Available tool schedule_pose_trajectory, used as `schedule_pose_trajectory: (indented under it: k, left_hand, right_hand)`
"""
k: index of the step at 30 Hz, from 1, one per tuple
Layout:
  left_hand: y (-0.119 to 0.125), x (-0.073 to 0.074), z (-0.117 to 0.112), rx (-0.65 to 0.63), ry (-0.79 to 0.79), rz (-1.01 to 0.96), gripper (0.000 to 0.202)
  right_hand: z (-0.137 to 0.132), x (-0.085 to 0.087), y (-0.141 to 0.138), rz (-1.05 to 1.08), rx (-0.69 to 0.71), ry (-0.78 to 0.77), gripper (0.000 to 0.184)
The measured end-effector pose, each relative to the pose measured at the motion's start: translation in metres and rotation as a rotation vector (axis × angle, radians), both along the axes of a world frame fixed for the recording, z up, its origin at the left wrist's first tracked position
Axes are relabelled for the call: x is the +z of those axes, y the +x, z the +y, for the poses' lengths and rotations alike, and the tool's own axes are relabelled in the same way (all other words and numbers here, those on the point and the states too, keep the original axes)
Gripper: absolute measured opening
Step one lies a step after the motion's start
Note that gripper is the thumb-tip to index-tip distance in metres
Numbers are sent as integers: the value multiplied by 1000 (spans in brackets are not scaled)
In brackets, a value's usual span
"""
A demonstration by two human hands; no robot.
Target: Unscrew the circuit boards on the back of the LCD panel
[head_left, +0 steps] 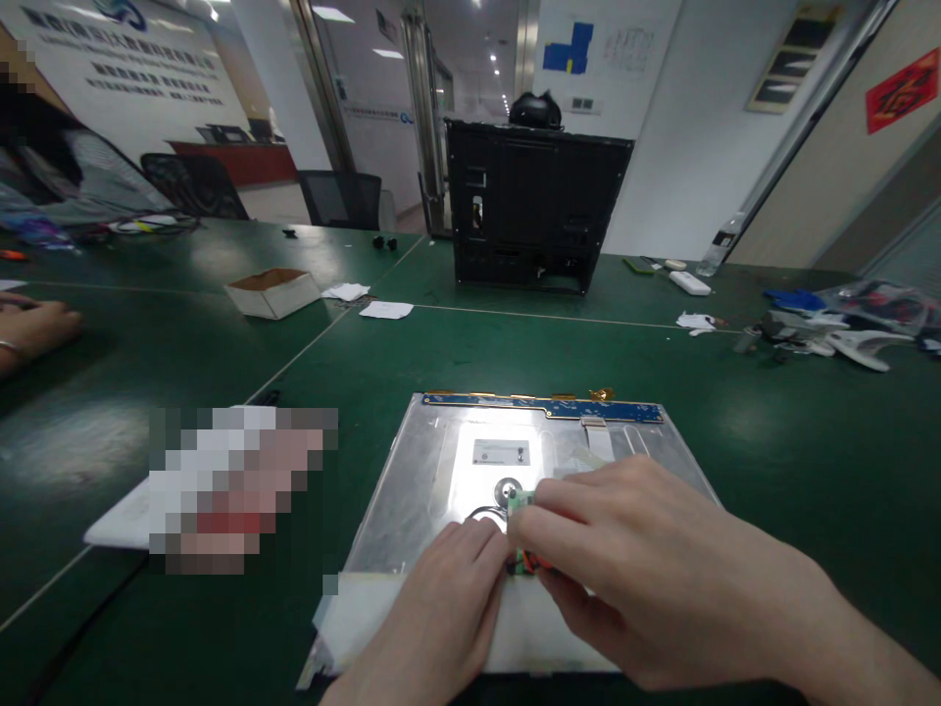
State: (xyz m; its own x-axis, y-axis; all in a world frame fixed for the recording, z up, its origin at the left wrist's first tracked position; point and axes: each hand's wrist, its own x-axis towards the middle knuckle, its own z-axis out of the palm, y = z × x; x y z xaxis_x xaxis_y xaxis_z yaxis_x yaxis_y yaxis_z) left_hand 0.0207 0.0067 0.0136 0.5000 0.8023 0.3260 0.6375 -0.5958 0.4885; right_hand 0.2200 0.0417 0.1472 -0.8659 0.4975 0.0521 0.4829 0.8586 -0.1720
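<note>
A flat silver display panel [397, 490] lies face down before me, with a blue circuit strip [485, 404] along its far edge and a white ribbon cable [599, 441] leading from it. My right hand [624, 559] is closed, pinching a small green circuit board [521, 498] over the panel's middle. Beside it, my left hand [448, 598] has its fingers bent together, their tips at the board's left edge; what they grip is hidden. A dark wire [486, 511] loops by those fingertips, and red and black leads show under the board.
Behind the panel stands a black monitor housing [536, 206]. To the left are an open white box [273, 294], a partly pixelated white item [124, 515] and another person's hand [36, 328]. Plastic bags and parts [845, 324] lie right, near a bottle [720, 245].
</note>
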Motion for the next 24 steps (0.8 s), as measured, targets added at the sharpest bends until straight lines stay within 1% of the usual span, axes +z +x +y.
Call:
schedule_pose_trajectory:
  k: [4, 10, 15, 17, 19, 22, 24]
  left_hand:
    - [0, -2, 1, -1, -1, -7, 25]
    - [0, 0, 0, 0, 1, -2, 24]
    - [1, 3, 0, 3, 3, -23, 25]
    - [1, 3, 0, 1, 7, -27, 25]
    - [1, 3, 0, 6, 9, -20, 23]
    - [1, 2, 1, 9, 3, -2, 22]
    - [1, 1, 1, 4, -5, 3, 22]
  right_hand:
    - [0, 1, 0, -6, 5, -2, 12]
    - [0, 2, 0, -10, 2, -1, 12]
    - [0, 1, 1, 5, 6, 31, 6]
    - [1, -1, 0, 6, 8, 72, 14]
    - [2, -2, 0, 7, 4, 111, 18]
    - [3, -3, -1, -11, -5, 133, 15]
    - [2, -2, -1, -14, -4, 117, 10]
